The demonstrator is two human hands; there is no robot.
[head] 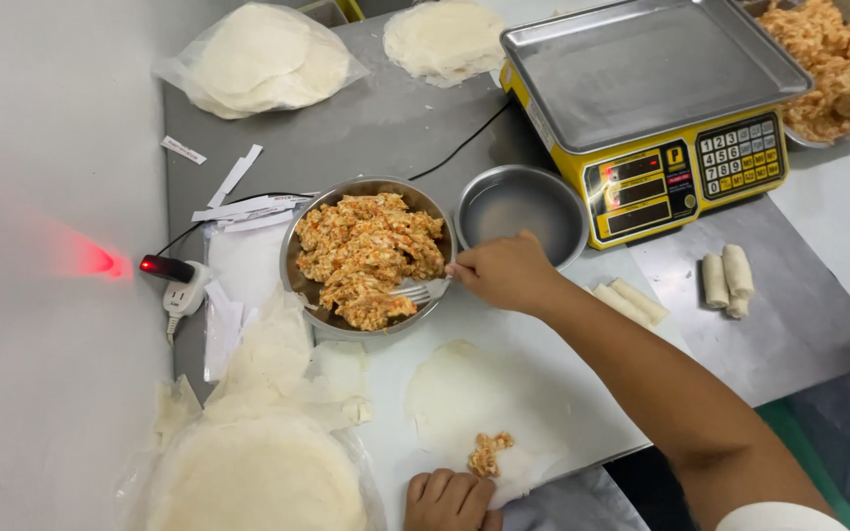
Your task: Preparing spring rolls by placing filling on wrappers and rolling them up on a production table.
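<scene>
My right hand (504, 270) grips a metal fork (420, 291) whose tines lie in the orange minced filling (366, 256) at the near rim of a round metal bowl (302, 295). A thin round wrapper (464, 393) lies flat on the white board in front of me, with a small lump of filling (489, 454) near its closest edge. My left hand (450, 500), fingers curled, holds that edge of the wrapper right beside the lump.
An empty metal bowl (523, 208) and a yellow weighing scale (661, 118) stand behind. Finished rolls (727, 280) lie at the right, two more (627, 303) by my forearm. Wrapper stacks (258, 472) (258, 59) (445, 39), a filling tray (838, 69) and a plug adapter (181, 285) surround them.
</scene>
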